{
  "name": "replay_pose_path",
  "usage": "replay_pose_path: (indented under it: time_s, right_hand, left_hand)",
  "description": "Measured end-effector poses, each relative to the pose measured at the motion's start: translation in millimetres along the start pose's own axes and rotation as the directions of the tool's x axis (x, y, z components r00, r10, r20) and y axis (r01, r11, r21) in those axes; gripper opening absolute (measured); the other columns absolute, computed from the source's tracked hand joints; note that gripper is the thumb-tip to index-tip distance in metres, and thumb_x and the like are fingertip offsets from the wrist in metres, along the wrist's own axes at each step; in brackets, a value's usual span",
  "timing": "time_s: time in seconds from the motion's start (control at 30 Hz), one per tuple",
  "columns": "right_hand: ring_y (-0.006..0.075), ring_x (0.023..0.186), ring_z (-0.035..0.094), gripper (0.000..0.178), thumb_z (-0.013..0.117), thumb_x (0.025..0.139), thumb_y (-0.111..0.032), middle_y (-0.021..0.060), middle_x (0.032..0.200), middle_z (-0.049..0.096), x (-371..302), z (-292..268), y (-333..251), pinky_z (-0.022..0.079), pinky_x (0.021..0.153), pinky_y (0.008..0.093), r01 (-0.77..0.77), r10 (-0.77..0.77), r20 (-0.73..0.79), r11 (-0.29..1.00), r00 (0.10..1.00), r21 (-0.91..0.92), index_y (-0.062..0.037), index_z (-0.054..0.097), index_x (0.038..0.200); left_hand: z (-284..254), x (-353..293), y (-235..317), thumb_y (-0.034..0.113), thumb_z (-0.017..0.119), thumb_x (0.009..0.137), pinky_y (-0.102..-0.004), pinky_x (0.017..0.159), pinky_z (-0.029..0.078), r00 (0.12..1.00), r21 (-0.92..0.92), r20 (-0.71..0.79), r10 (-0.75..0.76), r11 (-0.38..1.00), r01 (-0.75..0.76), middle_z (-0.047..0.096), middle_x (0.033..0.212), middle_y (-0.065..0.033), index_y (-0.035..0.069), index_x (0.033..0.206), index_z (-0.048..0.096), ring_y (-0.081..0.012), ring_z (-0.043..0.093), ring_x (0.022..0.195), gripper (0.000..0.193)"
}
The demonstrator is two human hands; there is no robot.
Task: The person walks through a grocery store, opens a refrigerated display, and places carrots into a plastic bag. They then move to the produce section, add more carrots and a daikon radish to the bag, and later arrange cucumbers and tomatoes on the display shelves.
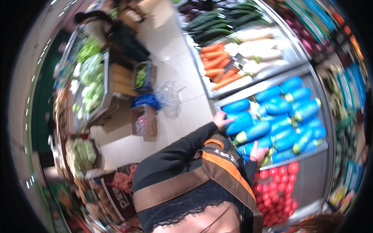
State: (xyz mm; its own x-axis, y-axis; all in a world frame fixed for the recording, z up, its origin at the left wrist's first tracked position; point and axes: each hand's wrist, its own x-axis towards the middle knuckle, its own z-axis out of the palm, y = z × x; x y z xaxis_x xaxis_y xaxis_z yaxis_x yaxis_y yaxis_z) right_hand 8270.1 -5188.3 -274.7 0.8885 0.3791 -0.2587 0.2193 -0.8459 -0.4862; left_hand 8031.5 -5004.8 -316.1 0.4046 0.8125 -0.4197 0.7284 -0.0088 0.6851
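Note:
Long pale-green vegetables in blue nets point(274, 126) lie piled in a display bin in front of me. My left hand point(221, 119) is at the near left corner of the pile, its fingers closed on the end of one netted vegetable point(238, 122). Low on the pile's near side, my right hand point(258, 152) rests against other netted vegetables, with thumb and fingers apart. Motion blur softens both hands, and parts of the fingers are hidden among the nets. Black sleeves cover my arms.
Carrots point(214, 61), white radishes point(258, 48) and cucumbers point(210, 27) fill the bin beyond; red round produce point(275, 190) sits nearer. Leafy greens point(92, 75) stand on a left-hand stall by another person point(116, 37). A cardboard box point(149, 134) and clear plastic point(170, 99) lie on the floor.

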Motion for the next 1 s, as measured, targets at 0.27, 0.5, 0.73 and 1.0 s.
replay_pose_path:
  time_s: [0.27, 0.5, 0.73, 1.0]
  right_hand:
    - [0.0438, 0.118, 0.059, 0.086, 0.071, 0.086, -0.056, 0.0323, 0.128, 0.06, 21.9, -10.6, 0.9, 0.047, 0.1, 0.0468, 0.376, -0.399, 0.265, 0.917, 0.878, 0.132, 0.0059, 0.047, 0.14]
    - [0.0384, 0.087, 0.067, 0.066, 0.055, 0.092, -0.064, 0.0227, 0.1, 0.07, 106.9, -52.6, -9.2, 0.052, 0.08, 0.051, 0.524, -0.681, -0.418, 0.731, 0.601, -0.436, -0.0011, 0.072, 0.103]
    - [0.04, 0.099, 0.062, 0.064, 0.062, 0.087, -0.058, 0.0246, 0.111, 0.064, 53.4, -2.3, -27.8, 0.048, 0.089, 0.0502, 0.832, -0.845, -0.044, 0.533, 0.534, -0.155, 0.0004, 0.064, 0.114]
    - [0.0418, 0.112, 0.056, 0.07, 0.07, 0.083, -0.052, 0.0265, 0.123, 0.058, 25.6, -11.3, -9.3, 0.044, 0.098, 0.0493, 0.734, -0.737, 0.013, 0.672, 0.676, -0.099, 0.0019, 0.056, 0.126]
  left_hand:
    - [-13.5, 4.4, 2.7, 0.086, 0.059, 0.071, -0.0458, 0.096, 0.05, 0.98, 0.206, 0.198, -0.017, 0.978, -0.025, 0.06, 0.126, -0.0233, -0.004, 0.122, 0.063, -0.0371, 0.059, 0.118, 0.103]
    - [23.7, -81.2, -35.7, 0.075, 0.054, 0.085, -0.0489, 0.096, 0.049, 1.0, 0.037, -0.029, -0.01, 0.999, 0.011, 0.062, 0.123, -0.0209, 0.004, 0.129, 0.06, -0.0398, 0.059, 0.115, 0.084]
    - [30.7, -154.8, -138.0, 0.065, 0.068, 0.077, -0.0468, 0.087, 0.054, 0.879, 0.186, 0.146, -0.454, 0.885, 0.426, 0.073, 0.101, -0.0211, 0.004, 0.104, 0.074, -0.0368, 0.069, 0.102, 0.067]
    - [14.2, -156.2, -112.4, 0.038, 0.066, 0.077, -0.0446, 0.084, 0.056, 0.936, 0.255, 0.166, -0.311, 0.93, 0.263, 0.073, 0.103, -0.0214, -0.001, 0.098, 0.075, -0.035, 0.07, 0.098, 0.045]
